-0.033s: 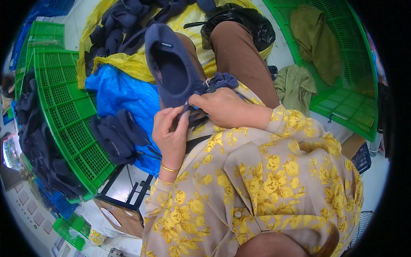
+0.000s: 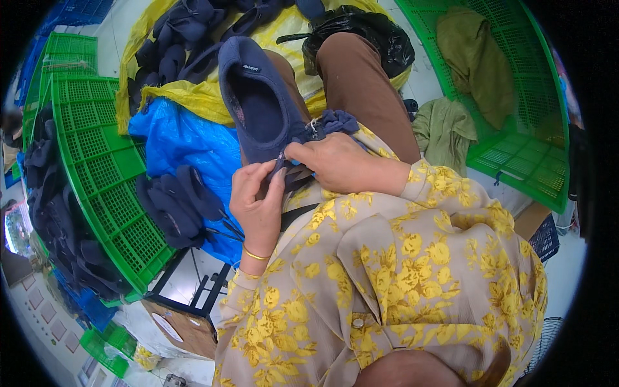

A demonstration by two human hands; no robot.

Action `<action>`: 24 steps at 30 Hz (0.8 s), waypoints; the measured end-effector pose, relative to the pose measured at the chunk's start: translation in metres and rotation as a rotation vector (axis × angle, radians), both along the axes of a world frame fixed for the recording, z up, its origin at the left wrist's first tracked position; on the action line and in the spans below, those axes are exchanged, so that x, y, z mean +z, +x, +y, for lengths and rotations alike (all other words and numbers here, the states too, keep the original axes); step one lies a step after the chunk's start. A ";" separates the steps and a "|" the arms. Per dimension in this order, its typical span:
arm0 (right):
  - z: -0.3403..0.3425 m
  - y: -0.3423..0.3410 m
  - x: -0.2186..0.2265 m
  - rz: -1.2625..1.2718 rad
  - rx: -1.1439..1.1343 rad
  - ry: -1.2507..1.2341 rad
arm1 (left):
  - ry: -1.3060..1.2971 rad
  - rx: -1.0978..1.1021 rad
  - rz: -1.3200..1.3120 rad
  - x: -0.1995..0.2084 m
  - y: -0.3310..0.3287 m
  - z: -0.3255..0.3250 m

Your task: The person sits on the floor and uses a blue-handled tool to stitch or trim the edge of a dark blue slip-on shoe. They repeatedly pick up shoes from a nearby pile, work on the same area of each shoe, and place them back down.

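Observation:
A navy slip-on shoe (image 2: 263, 145) with a small dark label rests across my lap, its toe pointing away from me. At its heel end, my left hand (image 2: 255, 201) pinches a narrow dark strip (image 2: 280, 162) between thumb and forefinger. My right hand (image 2: 345, 162) is closed right beside it, thumb and finger pressed together at the heel edge; what lies inside its fingers is hidden. A tiny light spot shows between the two hands, too small to name. Just beyond the right hand sits a bunched navy fabric piece (image 2: 339, 120).
Several navy shoes (image 2: 180, 200) lie on a blue plastic sheet (image 2: 193, 138) at left, beside a green crate (image 2: 106, 174). More fill a yellow sack (image 2: 213, 93) ahead. A black plastic bag (image 2: 361, 39) and a green crate (image 2: 516, 155) with olive cloth (image 2: 474, 64) stand right.

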State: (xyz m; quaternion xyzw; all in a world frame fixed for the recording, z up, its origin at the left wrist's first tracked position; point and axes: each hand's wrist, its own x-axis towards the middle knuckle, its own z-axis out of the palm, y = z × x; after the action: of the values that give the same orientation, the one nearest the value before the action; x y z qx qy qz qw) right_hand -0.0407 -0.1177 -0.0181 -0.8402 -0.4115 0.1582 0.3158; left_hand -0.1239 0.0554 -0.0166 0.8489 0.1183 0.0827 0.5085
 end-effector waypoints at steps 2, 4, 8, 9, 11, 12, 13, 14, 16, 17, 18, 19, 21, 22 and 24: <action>0.000 0.000 0.002 0.053 -0.005 -0.041 | -0.016 0.012 -0.001 0.000 -0.001 -0.001; 0.000 -0.001 -0.004 0.053 -0.045 0.038 | -0.021 -0.020 -0.012 0.000 0.001 0.001; 0.002 0.000 -0.010 0.140 -0.078 0.058 | -0.082 -0.037 0.008 0.000 0.003 0.001; 0.003 0.000 -0.009 0.164 -0.090 0.085 | -0.080 -0.048 0.006 0.000 0.003 0.001; 0.004 0.000 -0.008 0.212 -0.111 0.141 | -0.080 -0.058 -0.008 -0.001 0.003 0.001; 0.005 0.000 -0.009 0.216 -0.110 0.148 | -0.083 -0.059 -0.021 -0.002 0.002 0.000; 0.005 0.000 -0.011 0.221 -0.108 0.156 | -0.085 -0.058 -0.033 -0.004 0.001 -0.001; 0.006 -0.001 -0.013 0.226 -0.106 0.164 | -0.090 -0.064 -0.043 -0.005 0.001 -0.001; 0.006 0.000 -0.011 0.257 -0.109 0.215 | -0.099 -0.076 -0.064 -0.008 0.001 -0.001; 0.007 0.000 -0.010 0.272 -0.110 0.241 | -0.081 -0.083 -0.071 -0.009 0.001 -0.001; 0.008 0.001 -0.012 0.253 -0.104 0.290 | -0.064 -0.089 -0.079 -0.009 0.001 -0.001; 0.009 0.001 -0.015 0.233 -0.100 0.336 | -0.050 -0.098 -0.087 -0.009 0.001 -0.001; 0.009 0.003 -0.019 0.225 -0.090 0.385 | 0.017 -0.138 -0.108 -0.008 0.003 -0.002; 0.009 0.004 -0.021 0.236 -0.081 0.393 | 0.054 -0.156 -0.119 -0.008 0.004 -0.002; 0.008 0.006 -0.020 0.284 -0.069 0.319 | 0.033 -0.144 -0.091 -0.008 0.003 -0.004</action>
State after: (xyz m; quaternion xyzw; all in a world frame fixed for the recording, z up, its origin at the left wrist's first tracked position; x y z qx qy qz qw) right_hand -0.0343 -0.1092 -0.0377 -0.7625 -0.3538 0.1971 0.5046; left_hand -0.1206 0.0515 -0.0247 0.8589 0.0323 0.0863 0.5039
